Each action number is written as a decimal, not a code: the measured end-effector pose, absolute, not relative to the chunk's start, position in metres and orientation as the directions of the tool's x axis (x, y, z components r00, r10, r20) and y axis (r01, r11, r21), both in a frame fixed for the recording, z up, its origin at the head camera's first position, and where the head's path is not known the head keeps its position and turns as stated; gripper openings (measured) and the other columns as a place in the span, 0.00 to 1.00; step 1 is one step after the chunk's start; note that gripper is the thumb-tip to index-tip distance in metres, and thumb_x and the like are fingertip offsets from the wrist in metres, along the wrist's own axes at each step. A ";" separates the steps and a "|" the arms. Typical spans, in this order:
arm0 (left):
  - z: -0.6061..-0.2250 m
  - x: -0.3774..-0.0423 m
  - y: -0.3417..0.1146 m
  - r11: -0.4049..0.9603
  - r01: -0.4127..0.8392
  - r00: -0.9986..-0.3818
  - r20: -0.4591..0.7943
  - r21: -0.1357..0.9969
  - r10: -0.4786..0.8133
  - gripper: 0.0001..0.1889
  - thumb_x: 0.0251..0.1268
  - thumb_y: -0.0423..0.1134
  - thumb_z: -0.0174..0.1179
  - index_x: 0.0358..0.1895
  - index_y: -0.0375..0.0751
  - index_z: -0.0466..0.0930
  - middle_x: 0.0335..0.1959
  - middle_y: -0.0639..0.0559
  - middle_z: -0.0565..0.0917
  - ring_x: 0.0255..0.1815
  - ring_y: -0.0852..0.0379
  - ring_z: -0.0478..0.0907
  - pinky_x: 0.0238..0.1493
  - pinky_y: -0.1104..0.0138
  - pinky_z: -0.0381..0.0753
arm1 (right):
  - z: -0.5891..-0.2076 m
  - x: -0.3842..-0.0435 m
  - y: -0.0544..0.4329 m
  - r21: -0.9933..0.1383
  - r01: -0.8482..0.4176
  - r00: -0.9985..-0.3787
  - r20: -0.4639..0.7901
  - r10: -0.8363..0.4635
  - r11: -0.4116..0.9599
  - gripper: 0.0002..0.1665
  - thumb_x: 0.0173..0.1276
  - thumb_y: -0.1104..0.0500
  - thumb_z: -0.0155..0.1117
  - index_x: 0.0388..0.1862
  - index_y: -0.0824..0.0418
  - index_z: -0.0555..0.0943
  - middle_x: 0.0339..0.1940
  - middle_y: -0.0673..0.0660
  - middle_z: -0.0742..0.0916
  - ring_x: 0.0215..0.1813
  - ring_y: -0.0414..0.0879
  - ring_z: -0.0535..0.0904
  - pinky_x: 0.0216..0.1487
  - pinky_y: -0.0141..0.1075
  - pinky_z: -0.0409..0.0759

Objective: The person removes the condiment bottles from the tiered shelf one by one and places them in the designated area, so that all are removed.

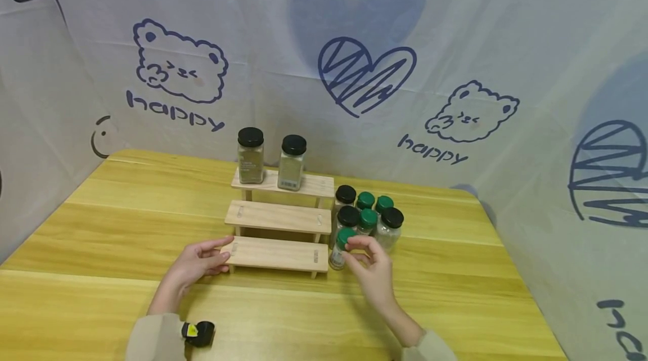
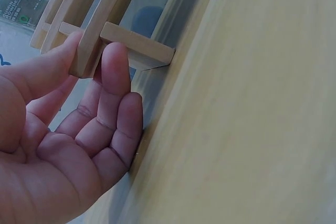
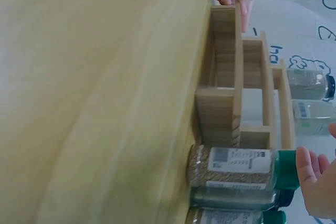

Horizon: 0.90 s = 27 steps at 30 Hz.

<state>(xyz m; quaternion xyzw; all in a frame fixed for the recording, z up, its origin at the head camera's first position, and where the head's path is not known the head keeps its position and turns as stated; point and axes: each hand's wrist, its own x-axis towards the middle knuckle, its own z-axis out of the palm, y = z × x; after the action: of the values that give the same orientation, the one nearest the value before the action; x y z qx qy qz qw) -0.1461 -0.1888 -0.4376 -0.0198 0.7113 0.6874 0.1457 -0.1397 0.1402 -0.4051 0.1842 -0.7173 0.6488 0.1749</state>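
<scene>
A three-step wooden rack [image 1: 277, 253] stands on the table. My left hand [image 1: 199, 260] grips the left end of its lowest step, thumb above the board [image 2: 86, 51] and fingers underneath. Beside the rack's right end, a small jar with a green cap [image 1: 338, 257] stands upright on the table. Its label and grainy brown contents show in the right wrist view, where the jar [image 3: 231, 166] appears sideways. My right hand [image 1: 373, 271] is at this jar, fingers bent loosely, with fingertips right at the green cap [image 3: 286, 169].
Two black-lidded jars, one left [image 1: 251, 161] and one right [image 1: 291, 170], stand on the top step. Behind the front jar are several more, including a black-lidded jar [image 1: 390, 229] and a green-capped one [image 1: 368, 219]. A small black object [image 1: 199, 333] is by my left sleeve. A printed cloth [image 1: 283, 85] hangs behind the table.
</scene>
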 end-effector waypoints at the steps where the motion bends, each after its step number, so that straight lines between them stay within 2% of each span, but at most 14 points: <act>1: -0.437 -0.146 -0.189 0.054 -0.228 -0.957 -0.234 0.972 0.173 0.27 0.62 0.33 0.55 0.62 0.27 0.59 0.30 0.50 0.78 0.29 0.56 0.79 0.35 0.66 0.80 | -0.403 -0.140 0.139 -0.865 -0.494 -0.870 0.492 -0.041 0.085 0.13 0.52 0.76 0.62 0.38 0.77 0.74 0.36 0.71 0.78 0.39 0.49 0.77 0.37 0.31 0.79; 9: -0.437 -0.146 -0.188 0.057 -0.231 -0.957 -0.237 0.971 0.168 0.27 0.62 0.34 0.55 0.62 0.28 0.59 0.30 0.50 0.78 0.29 0.56 0.79 0.35 0.66 0.80 | -0.393 -0.146 0.127 -0.855 -0.517 -0.856 0.514 -0.058 0.043 0.11 0.54 0.76 0.61 0.37 0.79 0.73 0.35 0.73 0.77 0.39 0.45 0.77 0.38 0.30 0.79; 17: -0.437 -0.146 -0.188 0.055 -0.232 -0.956 -0.238 0.971 0.169 0.27 0.62 0.33 0.54 0.62 0.28 0.59 0.31 0.50 0.79 0.29 0.56 0.79 0.35 0.66 0.80 | -0.387 -0.158 0.117 -0.866 -0.500 -0.866 0.498 -0.049 0.029 0.07 0.56 0.76 0.59 0.34 0.78 0.74 0.34 0.74 0.77 0.36 0.38 0.77 0.34 0.27 0.78; 27: -0.437 -0.146 -0.188 0.048 -0.242 -0.955 -0.246 0.969 0.168 0.27 0.62 0.33 0.55 0.62 0.28 0.59 0.31 0.50 0.78 0.29 0.55 0.79 0.35 0.66 0.80 | -0.377 -0.173 0.101 -0.882 -0.472 -0.881 0.471 -0.050 0.002 0.07 0.56 0.75 0.60 0.35 0.78 0.75 0.35 0.74 0.77 0.36 0.42 0.76 0.36 0.27 0.77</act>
<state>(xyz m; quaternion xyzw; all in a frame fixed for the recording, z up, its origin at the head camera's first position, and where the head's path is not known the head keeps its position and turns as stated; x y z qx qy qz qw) -0.1461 -0.1883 -0.4366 -0.0261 0.7084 0.6895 0.1484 -0.1730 0.1007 -0.3773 0.1887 -0.6907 0.6806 0.1550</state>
